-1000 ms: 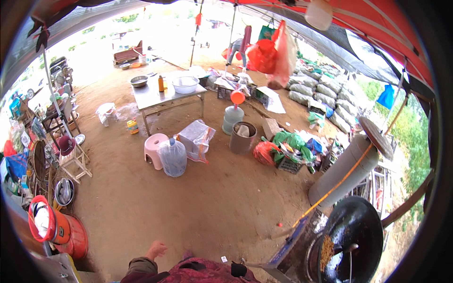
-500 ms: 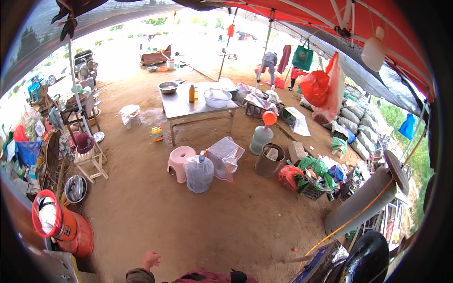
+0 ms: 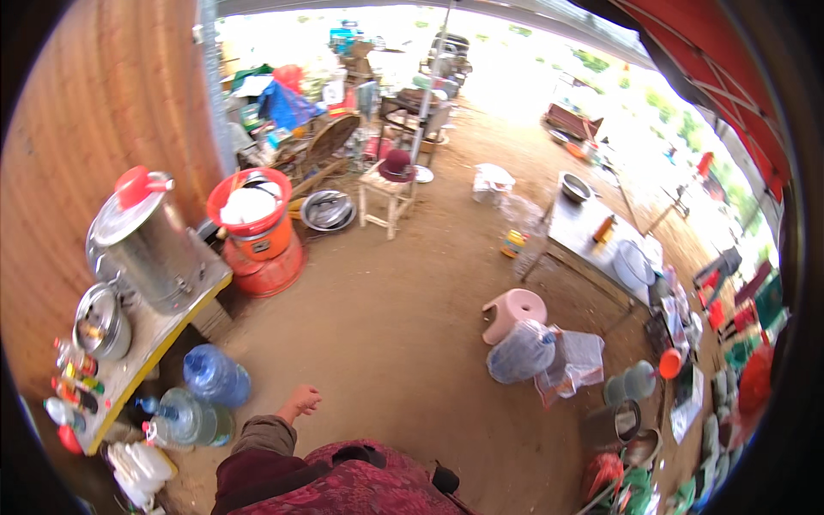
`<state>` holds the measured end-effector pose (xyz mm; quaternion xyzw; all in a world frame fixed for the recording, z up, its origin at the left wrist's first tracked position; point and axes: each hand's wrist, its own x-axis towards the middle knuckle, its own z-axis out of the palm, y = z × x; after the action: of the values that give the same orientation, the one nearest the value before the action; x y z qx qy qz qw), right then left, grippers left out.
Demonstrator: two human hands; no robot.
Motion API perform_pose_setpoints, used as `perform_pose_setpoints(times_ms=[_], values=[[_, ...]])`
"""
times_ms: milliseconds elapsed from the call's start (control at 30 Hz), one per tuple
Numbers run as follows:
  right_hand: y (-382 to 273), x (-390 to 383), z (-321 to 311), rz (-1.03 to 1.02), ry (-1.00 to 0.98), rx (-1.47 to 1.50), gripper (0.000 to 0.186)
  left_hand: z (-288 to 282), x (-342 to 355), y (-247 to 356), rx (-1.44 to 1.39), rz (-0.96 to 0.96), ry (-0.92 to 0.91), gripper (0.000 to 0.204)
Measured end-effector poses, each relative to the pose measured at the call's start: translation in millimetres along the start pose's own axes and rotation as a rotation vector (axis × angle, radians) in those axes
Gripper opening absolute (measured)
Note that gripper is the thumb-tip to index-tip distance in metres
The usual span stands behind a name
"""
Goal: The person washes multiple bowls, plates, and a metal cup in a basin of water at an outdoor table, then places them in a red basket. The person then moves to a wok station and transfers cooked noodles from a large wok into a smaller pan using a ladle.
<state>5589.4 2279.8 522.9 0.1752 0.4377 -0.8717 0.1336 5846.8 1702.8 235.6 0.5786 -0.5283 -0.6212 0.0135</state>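
Note:
My left hand [image 3: 303, 401] reaches out in front of my body at the lower middle, past a rolled brown cuff. Its fingers are small in the picture, loosely bent and somewhat apart, with nothing visible in them. Bare dirt floor lies beneath it, and it touches nothing. Of the things about it, the nearest are a blue water-cooler jug [image 3: 217, 376] and a clear water jug [image 3: 193, 418], both to its left. My right hand is out of view.
On the left stands a yellow-edged table [image 3: 163, 348] with a steel urn [image 3: 154, 249], a pot and bottles. Beyond are an orange bucket [image 3: 257, 240] and a wooden stool [image 3: 388, 193]. At right are a pink stool [image 3: 515, 311], a bagged jug [image 3: 521, 352] and a metal table [image 3: 592, 245].
The view has swung to the left and tilted, bringing in the wooden wall, urn, side table and jugs. My left hand and forearm show more fully and sit higher in the picture.

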Motion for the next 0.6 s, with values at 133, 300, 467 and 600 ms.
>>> perform_pose_setpoints(times_ms=[133, 300, 467, 600], values=[[14, 65, 45, 0.258, -0.213, -0.021, 0.021, -42, -57, -39, -0.111, -0.105, 0.244, 0.025], [47, 135, 106, 0.518, -0.437, -0.046, 0.020, -40, -114, -113, -0.481, -0.290, 0.390, 0.023], [107, 175, 190, 0.781, -0.869, 0.114, 0.016, -39, -140, -152, -0.664, -0.394, 0.448, 0.018], [156, 178, 269, 0.876, -0.934, 0.027, 0.013, -72, -112, -158, -0.764, -0.373, 0.491, 0.022]])
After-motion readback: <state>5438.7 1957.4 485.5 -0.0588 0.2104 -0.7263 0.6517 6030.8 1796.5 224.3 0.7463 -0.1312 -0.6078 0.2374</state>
